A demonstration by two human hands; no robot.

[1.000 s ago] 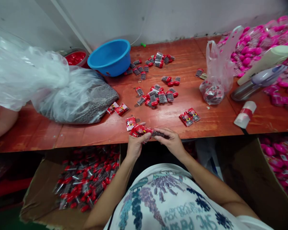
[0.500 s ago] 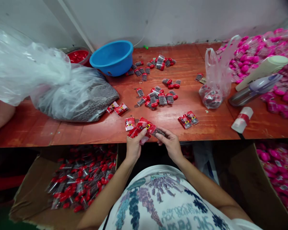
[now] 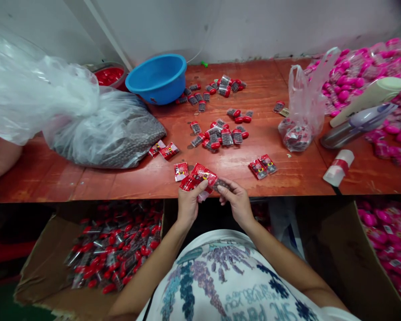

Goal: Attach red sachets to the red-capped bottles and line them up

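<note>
Red packets (image 3: 203,172): a messy little fan of them, held up over the front edge of the table (image 3: 127,187), shiny with printing on top
Left hand (image 3: 188,203): gripping the bunch, thumb pressed on top
Right hand (image 3: 239,201): fingertips pinching the dark right end of the bunch
Single packet (image 3: 181,171): flat on the table, just beside the held ones
Packet pair (image 3: 262,166): side by side, out to the right of the hands
Red-capped containers (image 3: 226,137): tiny clear things with dark stuff inside, scattered mid-table and farther back
Clear plastic bag (image 3: 110,133): big one on the left, bulging with dark pellets, a couple more packets (image 3: 169,150) right by it
Blue basin (image 3: 157,80): behind that bag, near the wall
Carrier bag (image 3: 299,127): thin pinkish plastic, right side, something red in the bottom
White roll (image 3: 338,168): red band round it, near the front edge
Cardboard box (image 3: 36,276): below the table on the left, loads more red-capped stuff inside
</note>
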